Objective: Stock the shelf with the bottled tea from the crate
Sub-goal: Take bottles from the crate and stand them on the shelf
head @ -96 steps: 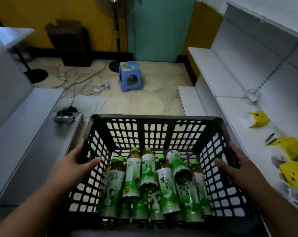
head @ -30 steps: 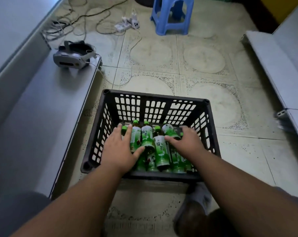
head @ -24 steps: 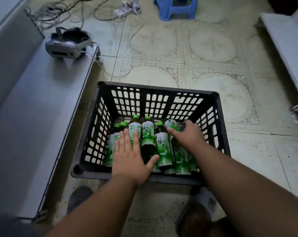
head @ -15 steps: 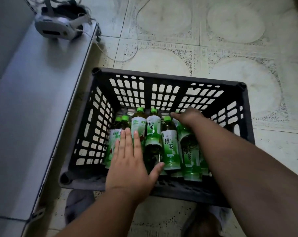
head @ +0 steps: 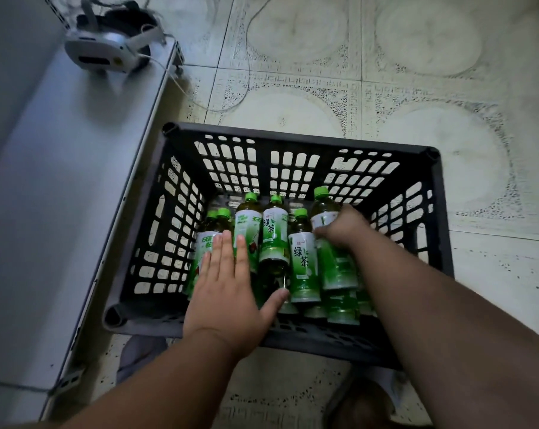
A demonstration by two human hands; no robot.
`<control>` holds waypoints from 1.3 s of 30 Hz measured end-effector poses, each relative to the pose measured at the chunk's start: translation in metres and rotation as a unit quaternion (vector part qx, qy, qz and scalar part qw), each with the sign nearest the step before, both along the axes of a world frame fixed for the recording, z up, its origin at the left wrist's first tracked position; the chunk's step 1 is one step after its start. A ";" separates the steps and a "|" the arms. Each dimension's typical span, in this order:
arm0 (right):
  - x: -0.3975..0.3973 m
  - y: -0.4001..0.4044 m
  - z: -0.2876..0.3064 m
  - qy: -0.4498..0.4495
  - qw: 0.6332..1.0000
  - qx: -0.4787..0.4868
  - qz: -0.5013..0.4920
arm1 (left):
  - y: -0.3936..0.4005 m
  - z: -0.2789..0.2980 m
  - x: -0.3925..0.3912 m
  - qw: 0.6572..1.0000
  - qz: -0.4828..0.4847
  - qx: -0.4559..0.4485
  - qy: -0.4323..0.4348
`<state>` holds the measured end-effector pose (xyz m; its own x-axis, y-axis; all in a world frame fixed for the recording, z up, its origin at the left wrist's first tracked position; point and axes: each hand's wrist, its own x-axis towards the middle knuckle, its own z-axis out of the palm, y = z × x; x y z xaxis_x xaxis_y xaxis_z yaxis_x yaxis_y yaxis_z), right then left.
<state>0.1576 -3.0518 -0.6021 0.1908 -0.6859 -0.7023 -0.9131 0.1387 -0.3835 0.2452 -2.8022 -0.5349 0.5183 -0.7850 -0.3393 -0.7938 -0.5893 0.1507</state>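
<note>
A black slatted crate [head: 293,144] stands on the tiled floor. Several green tea bottles [head: 302,258] with green caps and green-and-white labels lie piled inside it. My left hand [head: 228,286] lies flat, fingers straight, on the bottles at the crate's left side. My right hand [head: 342,227] curls round the upper body of the rightmost bottle [head: 323,209], whose cap end sits higher than the others.
A low grey shelf board [head: 60,196] runs along the left of the crate. A white headset [head: 107,51] with a cable rests at its far end. Tiled floor [head: 416,88] stretches beyond and to the right. A shoe [head: 138,354] shows under the crate's near edge.
The crate went from carried to standing on the floor. My right hand has closed on the rightmost bottle and tipped its cap end up. My left hand stays flat on the bottles.
</note>
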 end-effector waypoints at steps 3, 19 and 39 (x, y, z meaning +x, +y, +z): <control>-0.016 0.018 0.037 -0.152 0.987 0.017 -0.043 | 0.000 0.005 0.002 0.999 -0.004 0.025 0.037; 0.070 0.190 0.362 -0.536 0.819 -0.100 0.178 | 0.105 0.237 0.064 0.882 0.165 -0.370 0.240; 0.270 0.435 0.422 -0.564 0.692 -0.091 0.441 | 0.367 0.268 0.183 0.875 0.402 -0.269 -0.027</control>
<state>0.4280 -2.6164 -0.1806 0.9481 -0.0105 0.3179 0.2833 -0.4269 -0.8588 0.4283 -2.4349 -0.2670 0.9804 -0.1968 0.0091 -0.1690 -0.8164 0.5522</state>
